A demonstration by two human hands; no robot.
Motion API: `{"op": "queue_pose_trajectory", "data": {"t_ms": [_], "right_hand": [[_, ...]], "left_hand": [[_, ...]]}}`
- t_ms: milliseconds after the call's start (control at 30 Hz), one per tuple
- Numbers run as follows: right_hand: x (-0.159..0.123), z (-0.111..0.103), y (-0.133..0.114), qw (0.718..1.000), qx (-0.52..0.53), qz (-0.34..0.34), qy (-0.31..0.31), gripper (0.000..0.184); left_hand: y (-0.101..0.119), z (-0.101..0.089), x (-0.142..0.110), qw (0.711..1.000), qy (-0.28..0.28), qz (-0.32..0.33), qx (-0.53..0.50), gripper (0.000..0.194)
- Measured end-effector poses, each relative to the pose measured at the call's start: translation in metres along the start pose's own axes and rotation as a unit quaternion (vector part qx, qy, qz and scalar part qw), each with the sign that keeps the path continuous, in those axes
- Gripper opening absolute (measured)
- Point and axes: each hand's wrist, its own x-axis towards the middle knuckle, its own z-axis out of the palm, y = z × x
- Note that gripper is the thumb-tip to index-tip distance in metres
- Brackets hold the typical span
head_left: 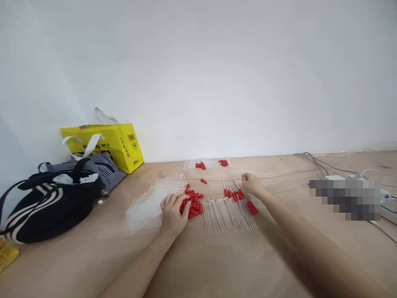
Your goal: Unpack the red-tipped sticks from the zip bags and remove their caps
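My left hand (173, 213) curls over a pile of small red rubber bulbs (195, 203), with thumb and fingers closing around some at its left side. Thin clear tubes, which look like dropper pipettes (228, 215), lie side by side in a row to the right of that pile. Just beyond them is a small clear plastic bag (231, 182) with several tubes and red bulbs in or on it. At its upper right corner my right hand (252, 183) is closed in a pinch, apparently on the bag's edge. More red bulbs (252, 207) lie together right of the row.
Flat clear bags (151, 203) are spread left of the pile. Another clear bag (211, 164) with red bulbs lies near the wall. A yellow shopping bag (120, 145), striped bag (108, 171) and black bag (58, 211) stand left. Cables and a power strip (389, 209) are right.
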Motion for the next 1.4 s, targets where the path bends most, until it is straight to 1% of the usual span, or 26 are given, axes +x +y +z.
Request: {"op": "queue_pose_trajectory", "data": {"t_ms": [67, 167, 200, 233, 267, 367, 433, 467, 533, 633, 667, 700, 733, 767, 800, 833, 867, 900, 967, 1033, 1200, 1400], "right_hand": [[-0.019, -0.008, -0.003, 0.999, 0.052, -0.011, -0.013, 0.025], [-0.055, -0.012, -0.003, 0.989, 0.136, -0.042, -0.039, 0.027], [-0.068, -0.010, -0.004, 0.970, 0.229, -0.052, -0.059, 0.027], [-0.079, -0.007, -0.004, 0.949, 0.303, -0.046, -0.075, 0.029], [-0.088, -0.002, -0.005, 0.931, 0.354, -0.033, -0.086, 0.030], [-0.107, 0.015, -0.012, 0.886, 0.449, -0.008, -0.119, 0.030], [-0.112, 0.025, -0.019, 0.866, 0.479, -0.002, -0.146, 0.028], [-0.113, 0.028, -0.021, 0.861, 0.483, -0.002, -0.157, 0.027], [-0.113, 0.029, -0.024, 0.868, 0.466, -0.010, -0.170, 0.025], [-0.108, 0.022, -0.019, 0.903, 0.397, -0.044, -0.158, 0.024], [-0.106, 0.017, -0.016, 0.917, 0.363, -0.071, -0.146, 0.023], [-0.105, 0.013, -0.014, 0.932, 0.318, -0.113, -0.131, 0.021], [-0.104, 0.009, -0.011, 0.944, 0.259, -0.170, -0.113, 0.019], [-0.104, 0.006, -0.010, 0.949, 0.187, -0.237, -0.092, 0.016], [-0.105, 0.004, -0.009, 0.942, 0.112, -0.308, -0.068, 0.015], [-0.107, 0.003, -0.009, 0.927, 0.042, -0.370, -0.045, 0.015], [-0.110, 0.004, -0.010, 0.908, -0.015, -0.418, -0.021, 0.018], [-0.113, 0.006, -0.011, 0.892, -0.058, -0.448, 0.001, 0.020], [-0.120, 0.012, -0.013, 0.876, -0.108, -0.469, 0.030, 0.023], [-0.126, 0.017, -0.015, 0.874, -0.131, -0.466, 0.043, 0.023], [-0.130, 0.019, -0.012, 0.869, -0.125, -0.475, 0.061, 0.022], [-0.131, 0.015, -0.012, 0.869, -0.117, -0.477, 0.057, 0.024]], "left_hand": [[0.009, 0.001, -0.002, 0.999, -0.018, 0.029, -0.028, 0.012], [0.029, 0.003, -0.007, 0.991, -0.056, 0.098, -0.078, 0.013], [0.035, 0.004, -0.008, 0.986, -0.066, 0.123, -0.093, 0.014], [0.042, 0.004, -0.009, 0.981, -0.072, 0.145, -0.106, 0.017], [0.047, 0.005, -0.010, 0.977, -0.075, 0.163, -0.116, 0.021], [0.058, 0.006, -0.012, 0.968, -0.089, 0.195, -0.127, 0.034], [0.060, 0.007, -0.012, 0.966, -0.094, 0.199, -0.136, 0.030], [0.061, 0.007, -0.011, 0.966, -0.091, 0.195, -0.142, 0.025], [0.060, 0.007, -0.011, 0.969, -0.083, 0.178, -0.152, 0.018], [0.059, 0.006, -0.010, 0.972, -0.084, 0.161, -0.150, 0.015], [0.059, 0.006, -0.009, 0.972, -0.084, 0.160, -0.147, 0.014], [0.058, 0.006, -0.009, 0.973, -0.083, 0.161, -0.145, 0.014], [0.058, 0.006, -0.009, 0.973, -0.081, 0.163, -0.143, 0.014], [0.058, 0.006, -0.009, 0.973, -0.081, 0.166, -0.141, 0.014], [0.058, 0.006, -0.009, 0.972, -0.081, 0.171, -0.138, 0.014], [0.058, 0.007, -0.009, 0.972, -0.082, 0.176, -0.134, 0.015], [0.058, 0.008, -0.010, 0.971, -0.082, 0.182, -0.131, 0.015], [0.058, 0.009, -0.011, 0.970, -0.079, 0.189, -0.129, 0.015], [0.058, 0.011, -0.013, 0.968, -0.069, 0.205, -0.130, 0.014], [0.058, 0.013, -0.016, 0.965, -0.058, 0.218, -0.131, 0.014], [0.055, 0.013, -0.018, 0.964, -0.059, 0.235, -0.112, 0.018], [0.054, 0.010, -0.018, 0.965, -0.056, 0.238, -0.099, 0.019]]}}
